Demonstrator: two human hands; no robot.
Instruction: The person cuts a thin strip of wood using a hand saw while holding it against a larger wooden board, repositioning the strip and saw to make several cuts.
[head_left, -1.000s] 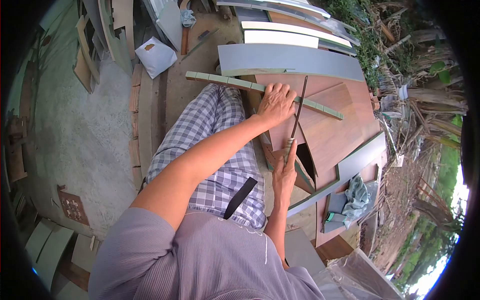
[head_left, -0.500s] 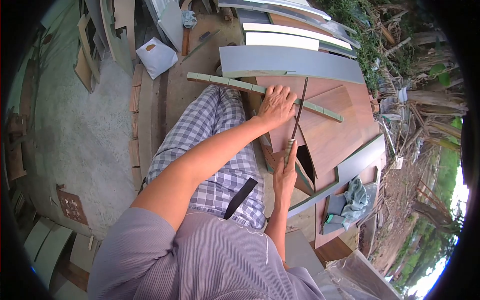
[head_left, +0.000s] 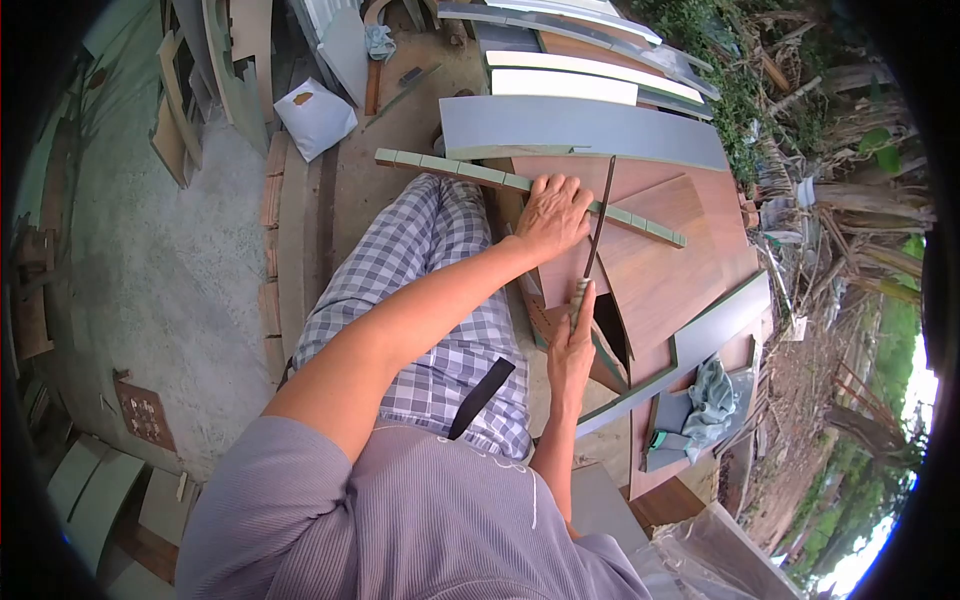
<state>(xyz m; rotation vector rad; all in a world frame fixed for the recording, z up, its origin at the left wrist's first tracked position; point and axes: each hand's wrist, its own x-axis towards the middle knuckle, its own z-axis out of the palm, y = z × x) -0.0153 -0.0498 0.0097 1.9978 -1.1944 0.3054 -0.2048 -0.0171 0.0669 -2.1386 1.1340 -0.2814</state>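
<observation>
My left hand [head_left: 555, 215] is closed over a long, narrow green strip [head_left: 450, 168] with lines across it at intervals. One end of the strip juts out past the boards over my knees, while the other lies on a brown wood panel [head_left: 665, 270]. My right hand [head_left: 571, 345] is wrapped around the pale, banded handle of a long, thin dark blade [head_left: 601, 225]. The blade points away from me and crosses the strip just right of my left fingers. Whether it has teeth is too small to tell.
A grey curved board [head_left: 585, 128] and several white-and-grey boards lie beyond the strip. A grey cloth [head_left: 710, 400] rests at the right. A white sack [head_left: 315, 118] stands on the floor by leaning panels [head_left: 235, 75]. Plants and dry debris [head_left: 850, 220] border the right side.
</observation>
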